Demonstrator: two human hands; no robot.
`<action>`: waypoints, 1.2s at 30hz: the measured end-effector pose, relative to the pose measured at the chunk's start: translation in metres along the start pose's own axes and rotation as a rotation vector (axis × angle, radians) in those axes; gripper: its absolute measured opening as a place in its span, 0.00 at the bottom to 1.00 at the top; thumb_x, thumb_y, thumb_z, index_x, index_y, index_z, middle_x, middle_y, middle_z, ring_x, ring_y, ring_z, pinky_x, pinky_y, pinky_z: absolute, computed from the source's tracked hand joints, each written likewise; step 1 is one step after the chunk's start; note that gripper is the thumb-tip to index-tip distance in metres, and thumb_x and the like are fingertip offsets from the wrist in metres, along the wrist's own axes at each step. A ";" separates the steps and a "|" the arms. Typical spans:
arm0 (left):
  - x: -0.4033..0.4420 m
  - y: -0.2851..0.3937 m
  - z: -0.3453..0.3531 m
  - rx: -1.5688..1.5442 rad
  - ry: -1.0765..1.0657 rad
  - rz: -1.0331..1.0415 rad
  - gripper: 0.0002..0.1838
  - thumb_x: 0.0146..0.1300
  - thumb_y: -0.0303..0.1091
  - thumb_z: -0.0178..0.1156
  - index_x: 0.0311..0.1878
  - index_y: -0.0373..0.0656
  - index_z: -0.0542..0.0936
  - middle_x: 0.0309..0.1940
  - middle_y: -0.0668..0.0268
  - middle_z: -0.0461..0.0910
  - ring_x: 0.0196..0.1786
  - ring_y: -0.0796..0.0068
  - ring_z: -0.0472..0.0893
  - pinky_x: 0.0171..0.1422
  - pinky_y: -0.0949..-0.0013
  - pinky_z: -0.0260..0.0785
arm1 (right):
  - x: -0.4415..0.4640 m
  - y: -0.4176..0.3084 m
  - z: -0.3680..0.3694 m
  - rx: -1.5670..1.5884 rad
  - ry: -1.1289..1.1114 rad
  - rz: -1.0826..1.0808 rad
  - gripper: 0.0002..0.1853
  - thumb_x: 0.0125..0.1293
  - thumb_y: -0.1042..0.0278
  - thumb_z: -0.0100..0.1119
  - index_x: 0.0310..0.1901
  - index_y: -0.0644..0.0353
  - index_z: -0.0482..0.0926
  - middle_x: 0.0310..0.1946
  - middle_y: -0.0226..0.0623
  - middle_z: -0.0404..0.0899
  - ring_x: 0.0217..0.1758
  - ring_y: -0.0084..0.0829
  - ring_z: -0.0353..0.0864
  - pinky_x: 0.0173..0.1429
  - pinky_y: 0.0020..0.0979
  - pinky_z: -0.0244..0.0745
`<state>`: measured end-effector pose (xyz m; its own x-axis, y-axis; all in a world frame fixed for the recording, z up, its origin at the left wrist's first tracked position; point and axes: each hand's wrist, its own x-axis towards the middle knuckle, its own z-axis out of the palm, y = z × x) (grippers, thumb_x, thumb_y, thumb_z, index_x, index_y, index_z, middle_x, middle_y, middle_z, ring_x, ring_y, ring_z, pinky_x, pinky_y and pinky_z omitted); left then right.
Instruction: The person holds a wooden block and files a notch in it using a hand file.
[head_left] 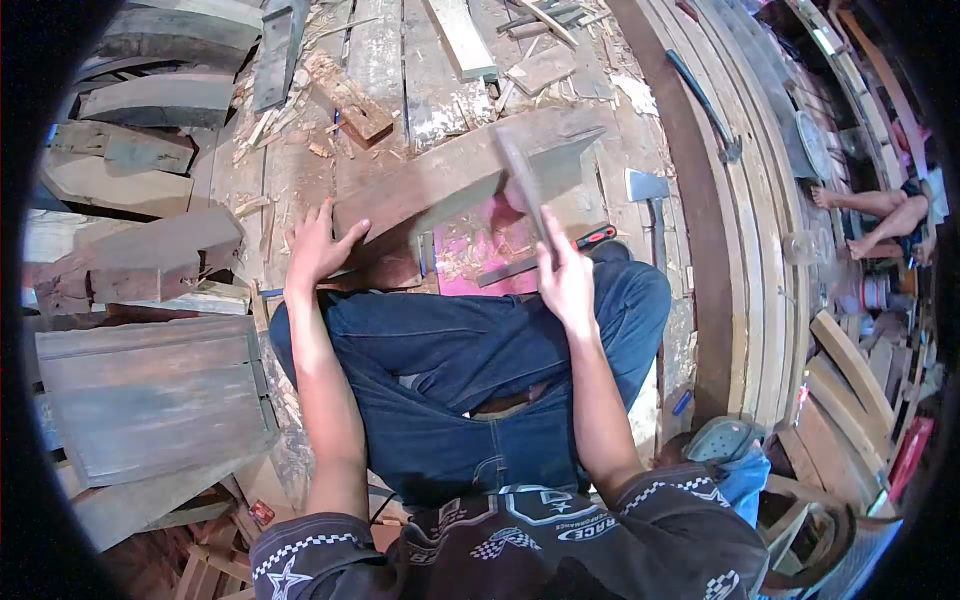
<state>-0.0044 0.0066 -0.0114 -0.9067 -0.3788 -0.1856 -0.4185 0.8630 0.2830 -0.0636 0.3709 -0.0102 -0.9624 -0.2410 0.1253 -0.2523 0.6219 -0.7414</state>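
A long, slightly curved wooden plank lies on its edge across the floor in front of my legs. My left hand is at the plank's left end, thumb and fingers spread against it. My right hand is closed around a long, narrow stick-like tool, smeared by motion. The tool's upper end overlaps the plank's near face; whether they touch I cannot tell. Below the plank, a pink sheet carries wood chips. A flat-bladed tool with a red and black handle lies partly over it, close to my right hand.
A hatchet lies to the right. Beyond it, a dark-handled tool rests on stacked long boards. Curved timber blocks are piled at left. Offcuts and shavings litter the plank floor. Another person's legs show at far right.
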 end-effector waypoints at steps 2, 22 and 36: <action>0.001 -0.001 0.003 0.005 0.010 0.000 0.43 0.62 0.68 0.59 0.71 0.45 0.69 0.62 0.47 0.77 0.67 0.43 0.72 0.73 0.44 0.54 | -0.003 -0.005 -0.001 0.115 -0.202 -0.101 0.31 0.66 0.72 0.59 0.71 0.42 0.70 0.30 0.54 0.82 0.31 0.51 0.84 0.39 0.44 0.78; -0.001 0.003 -0.003 -0.006 0.000 -0.024 0.43 0.62 0.67 0.60 0.71 0.45 0.70 0.64 0.46 0.75 0.69 0.44 0.70 0.74 0.42 0.53 | -0.003 -0.003 0.005 -0.049 -0.207 -0.087 0.29 0.68 0.71 0.59 0.70 0.39 0.72 0.35 0.52 0.84 0.29 0.35 0.86 0.37 0.33 0.78; 0.000 -0.001 -0.002 0.007 -0.009 0.000 0.47 0.60 0.69 0.59 0.68 0.36 0.71 0.67 0.45 0.71 0.68 0.42 0.69 0.74 0.43 0.53 | -0.011 -0.028 -0.003 -0.082 -0.067 0.073 0.33 0.71 0.64 0.56 0.76 0.45 0.59 0.24 0.57 0.81 0.29 0.58 0.83 0.36 0.51 0.79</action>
<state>-0.0043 0.0048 -0.0098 -0.9061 -0.3760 -0.1937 -0.4182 0.8652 0.2767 -0.0466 0.3583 0.0116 -0.9703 -0.2406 0.0263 -0.1917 0.6978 -0.6901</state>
